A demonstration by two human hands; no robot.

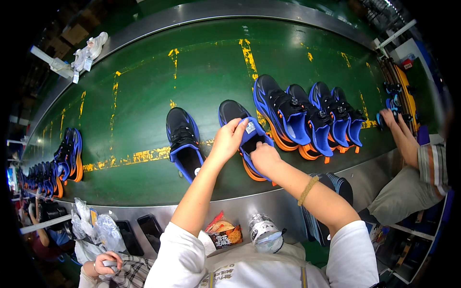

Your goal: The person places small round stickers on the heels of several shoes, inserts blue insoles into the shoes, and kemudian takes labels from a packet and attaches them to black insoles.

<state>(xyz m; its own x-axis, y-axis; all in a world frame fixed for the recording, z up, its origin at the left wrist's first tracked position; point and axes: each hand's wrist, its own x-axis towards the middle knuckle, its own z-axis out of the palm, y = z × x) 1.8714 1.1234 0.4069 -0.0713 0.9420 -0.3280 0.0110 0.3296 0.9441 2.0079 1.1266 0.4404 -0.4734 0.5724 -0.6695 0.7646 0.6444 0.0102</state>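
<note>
A black and blue sneaker (234, 110) with an orange sole lies on the green work surface in front of me, its toe pointing away. My left hand (229, 140) pinches the sneaker's blue tongue and pulls it up. Curled fingers of my right hand (265, 157) reach into the shoe's opening; their tips are hidden, so what they hold does not show. Just left stands another black sneaker (181, 126), its opening toward me. To the right, several matching sneakers (276, 103) sit side by side in a row.
Dark insoles (340, 188) are stacked by my right elbow. Along the metal near edge lie phones (150, 229), a snack packet (225, 234), a clear bottle (265, 233) and plastic bags (103, 230). More sneakers (72, 151) line the far left. Co-workers' hands show at right (391, 120) and lower left (106, 262).
</note>
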